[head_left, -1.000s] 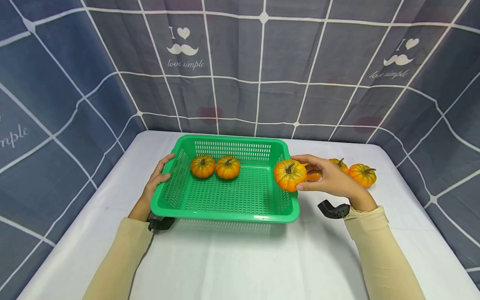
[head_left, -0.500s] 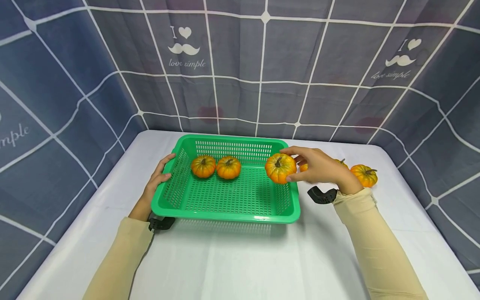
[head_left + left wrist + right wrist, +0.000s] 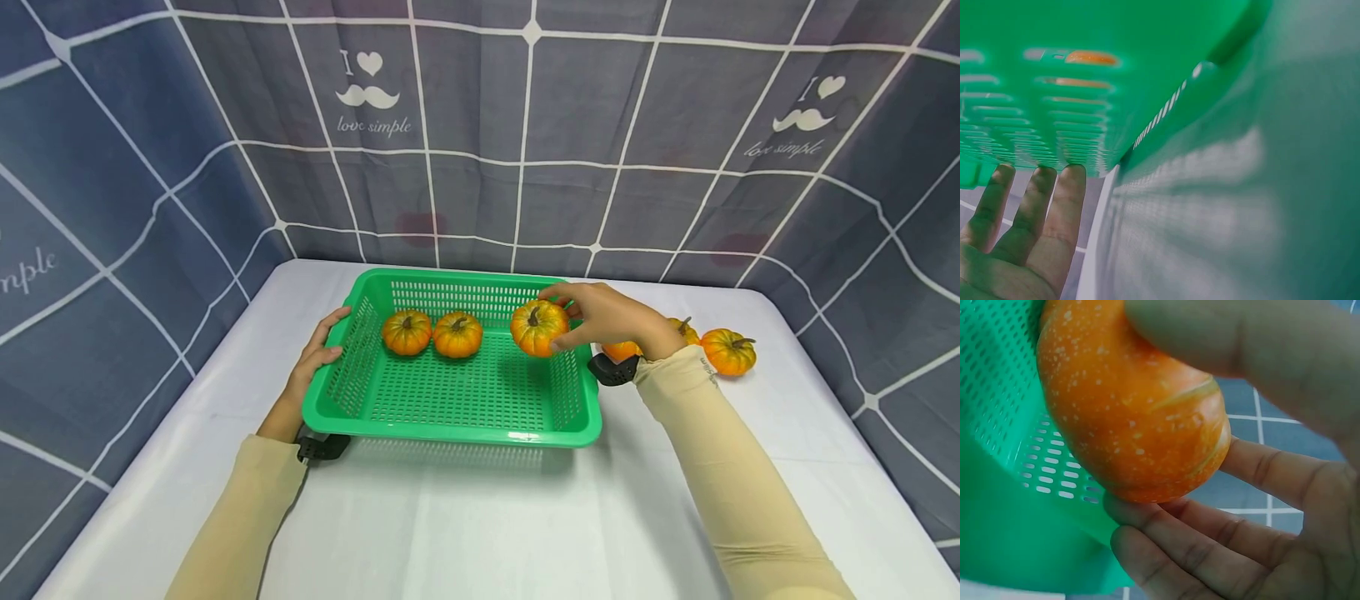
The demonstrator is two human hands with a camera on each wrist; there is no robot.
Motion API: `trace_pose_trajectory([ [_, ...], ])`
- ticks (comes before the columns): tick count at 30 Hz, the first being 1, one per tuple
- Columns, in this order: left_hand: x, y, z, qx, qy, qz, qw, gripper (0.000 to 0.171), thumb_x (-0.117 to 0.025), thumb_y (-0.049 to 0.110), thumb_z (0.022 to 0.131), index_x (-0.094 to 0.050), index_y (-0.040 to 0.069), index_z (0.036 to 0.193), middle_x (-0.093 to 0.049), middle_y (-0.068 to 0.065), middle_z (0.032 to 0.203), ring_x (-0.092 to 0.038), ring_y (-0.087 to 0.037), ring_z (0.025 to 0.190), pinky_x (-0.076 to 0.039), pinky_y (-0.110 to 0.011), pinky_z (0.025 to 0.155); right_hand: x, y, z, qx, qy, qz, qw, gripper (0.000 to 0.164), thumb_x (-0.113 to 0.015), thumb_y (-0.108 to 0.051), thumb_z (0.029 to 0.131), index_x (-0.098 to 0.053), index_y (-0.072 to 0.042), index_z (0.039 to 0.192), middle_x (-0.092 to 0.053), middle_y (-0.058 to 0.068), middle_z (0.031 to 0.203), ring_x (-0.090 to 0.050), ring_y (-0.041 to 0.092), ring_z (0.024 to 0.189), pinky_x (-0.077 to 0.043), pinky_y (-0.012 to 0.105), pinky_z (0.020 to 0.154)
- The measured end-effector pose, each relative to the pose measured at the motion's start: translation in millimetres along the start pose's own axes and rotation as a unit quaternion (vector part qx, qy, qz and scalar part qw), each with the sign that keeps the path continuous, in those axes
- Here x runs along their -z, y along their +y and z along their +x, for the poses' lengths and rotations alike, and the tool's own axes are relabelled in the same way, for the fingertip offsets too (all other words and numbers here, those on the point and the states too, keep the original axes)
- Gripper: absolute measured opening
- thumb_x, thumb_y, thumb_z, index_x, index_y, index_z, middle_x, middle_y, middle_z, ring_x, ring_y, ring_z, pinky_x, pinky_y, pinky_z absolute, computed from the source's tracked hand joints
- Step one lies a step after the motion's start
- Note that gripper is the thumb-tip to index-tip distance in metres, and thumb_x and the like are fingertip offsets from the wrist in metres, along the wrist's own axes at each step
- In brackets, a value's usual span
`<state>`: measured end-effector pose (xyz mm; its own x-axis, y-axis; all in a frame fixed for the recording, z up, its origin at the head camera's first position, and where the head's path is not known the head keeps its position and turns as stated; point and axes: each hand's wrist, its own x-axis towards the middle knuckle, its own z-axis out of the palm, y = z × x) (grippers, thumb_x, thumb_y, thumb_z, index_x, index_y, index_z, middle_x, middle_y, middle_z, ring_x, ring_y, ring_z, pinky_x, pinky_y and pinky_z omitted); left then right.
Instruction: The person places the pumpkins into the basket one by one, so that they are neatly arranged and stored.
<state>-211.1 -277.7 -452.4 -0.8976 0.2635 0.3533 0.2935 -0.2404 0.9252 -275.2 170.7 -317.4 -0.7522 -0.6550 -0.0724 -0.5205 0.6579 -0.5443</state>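
A small orange pumpkin [image 3: 538, 327] with a brown stem is pinched between the thumb and fingers of my right hand [image 3: 600, 315], over the right part of a green plastic basket [image 3: 450, 435]. In the right wrist view, the thumb lies across one side of the speckled pumpkin [image 3: 1129, 419], with fingers under the other. Two more pumpkins, one on the left [image 3: 407, 332] and one beside it [image 3: 457, 335], sit in the basket's back left. My left hand [image 3: 306, 367] is at the basket's left end; in the left wrist view its straight fingers [image 3: 1063, 231] reach the slotted outer wall.
Several pumpkins lie on the white tablecloth right of the basket, one [image 3: 727, 352] farthest right, others partly behind the right wrist. A dark grid-patterned curtain [image 3: 472, 200] encloses the table's back and sides. White cloth [image 3: 465, 525] spreads in front of the basket.
My right hand has carried its pumpkin leftward and slightly back, from the basket's right rim to over the inside. The left hand and the basket have stayed in place.
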Motion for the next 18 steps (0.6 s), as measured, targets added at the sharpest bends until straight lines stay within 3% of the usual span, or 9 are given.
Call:
trace_pose_trajectory([
  [6, -0.4, 1.1, 0.0, 0.005, 0.006, 0.007, 0.9999, 0.057, -0.034, 0.008, 0.107, -0.043, 0.029, 0.159, -0.044, 0.008, 0.157, -0.051, -0.01, 0.136, -0.048, -0.022, 0.104, -1.4, -0.1, 13.4, -0.015, -0.017, -0.006, 1.0, 0.072, -0.088, -0.015, 0.089, -0.056, 0.001, 0.152, -0.064, 0.027, 0.138, -0.066, 0.044, 0.122, -0.054, 0.056, 0.104],
  [13, -1.0, 2.4, 0.3, 0.021, 0.01, 0.019, 0.9996, 0.059, -0.033, 0.01, 0.106, -0.042, 0.031, 0.16, -0.033, 0.005, 0.161, -0.043, -0.009, 0.141, -0.043, -0.022, 0.108, -4.0, -0.8, 31.7, -0.05, -0.041, -0.001, 0.998, 0.073, -0.087, -0.013, 0.09, -0.056, -0.006, 0.155, -0.061, 0.027, 0.143, -0.068, 0.04, 0.122, -0.055, 0.053, 0.102],
  [18, 0.0, 0.8, 0.4, 0.012, 0.009, 0.018, 0.9997, 0.059, -0.032, 0.009, 0.106, -0.044, 0.032, 0.159, -0.039, 0.007, 0.159, -0.047, -0.009, 0.138, -0.045, -0.021, 0.106, -9.7, -2.5, 45.2, -0.079, -0.058, -0.008, 0.995, 0.072, -0.087, -0.015, 0.089, -0.057, -0.008, 0.154, -0.062, 0.027, 0.142, -0.064, 0.04, 0.126, -0.052, 0.054, 0.106],
])
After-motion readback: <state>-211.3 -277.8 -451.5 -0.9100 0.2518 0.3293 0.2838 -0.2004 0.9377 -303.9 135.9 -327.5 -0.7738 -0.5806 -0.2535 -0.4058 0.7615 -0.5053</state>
